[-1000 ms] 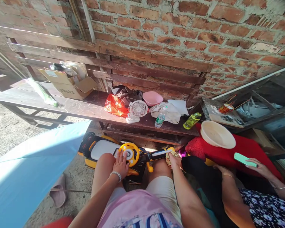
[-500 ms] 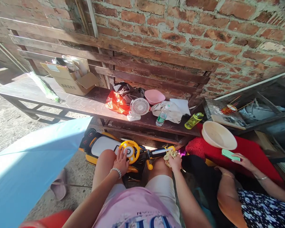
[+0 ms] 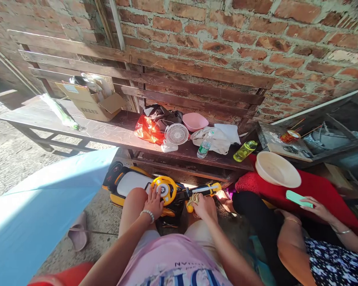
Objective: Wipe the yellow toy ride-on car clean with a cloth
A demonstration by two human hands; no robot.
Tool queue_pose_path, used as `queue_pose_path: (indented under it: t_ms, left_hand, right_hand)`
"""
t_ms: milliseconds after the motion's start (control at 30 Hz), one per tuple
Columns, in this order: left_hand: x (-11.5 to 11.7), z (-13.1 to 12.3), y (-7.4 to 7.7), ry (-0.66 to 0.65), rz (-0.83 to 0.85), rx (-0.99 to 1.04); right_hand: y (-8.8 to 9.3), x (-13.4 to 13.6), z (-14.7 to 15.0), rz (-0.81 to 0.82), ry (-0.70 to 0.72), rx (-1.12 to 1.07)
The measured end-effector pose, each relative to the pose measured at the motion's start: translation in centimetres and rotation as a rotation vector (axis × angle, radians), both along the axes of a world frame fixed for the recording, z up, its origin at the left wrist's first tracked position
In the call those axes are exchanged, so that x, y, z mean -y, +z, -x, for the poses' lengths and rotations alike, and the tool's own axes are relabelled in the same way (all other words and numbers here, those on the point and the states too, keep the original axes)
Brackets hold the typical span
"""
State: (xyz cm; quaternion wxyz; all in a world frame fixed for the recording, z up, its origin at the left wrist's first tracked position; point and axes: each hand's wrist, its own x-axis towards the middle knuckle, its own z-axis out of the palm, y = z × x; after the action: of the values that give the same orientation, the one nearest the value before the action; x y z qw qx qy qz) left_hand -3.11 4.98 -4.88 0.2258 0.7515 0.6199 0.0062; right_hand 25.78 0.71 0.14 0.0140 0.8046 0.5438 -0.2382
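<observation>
My left hand (image 3: 154, 205) lies with fingers stretched over the left side of a yellow steering wheel (image 3: 173, 194), part of a black and yellow ride-on toy (image 3: 133, 182) with a white seat. In my right hand (image 3: 205, 205) is a pale yellow crumpled bundle (image 3: 193, 200), whose material I cannot make out. That hand is closed around it above my right knee, close to the toy's yellow and black front bar (image 3: 204, 190). My fingers partly hide the bundle.
A dark wooden bench (image 3: 122, 126) bears a cardboard box (image 3: 91, 105), a white fan (image 3: 176, 134), a water bottle (image 3: 204, 146) and a green bottle (image 3: 245, 151). Right of me, a person's hand (image 3: 318, 208) holds a mint-green phone (image 3: 298, 198) near a cream basin (image 3: 277, 170). A blue umbrella (image 3: 53, 198) covers the left.
My right hand has moved left with the bundle, from beside the bar's end toward the steering wheel. My left hand stays on the wheel. The other person's phone has shifted slightly right.
</observation>
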Motion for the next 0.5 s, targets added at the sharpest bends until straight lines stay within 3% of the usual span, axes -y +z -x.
queue_pose_path:
  t_ms: [133,267,400,500]
  left_hand:
    - [0.0,0.0,-0.5,-0.007,-0.017,-0.005]
    - [0.1,0.1,-1.2,-0.005,-0.044,-0.015]
    - [0.0,0.2,-1.9,-0.011,-0.048,-0.025]
    - [-0.1,0.3,-2.0,-0.011,-0.021,-0.024]
  right_hand:
    - [1.6,0.2,-1.7,-0.162,0.018,-0.163]
    - [2.5,-2.0,-2.0,-0.429,0.002,-0.266]
    - [1.4,-4.5,1.0,-0.420,0.049,-0.308]
    - [0.6,-5.7,3.0,-0.339,-0.015,-0.235]
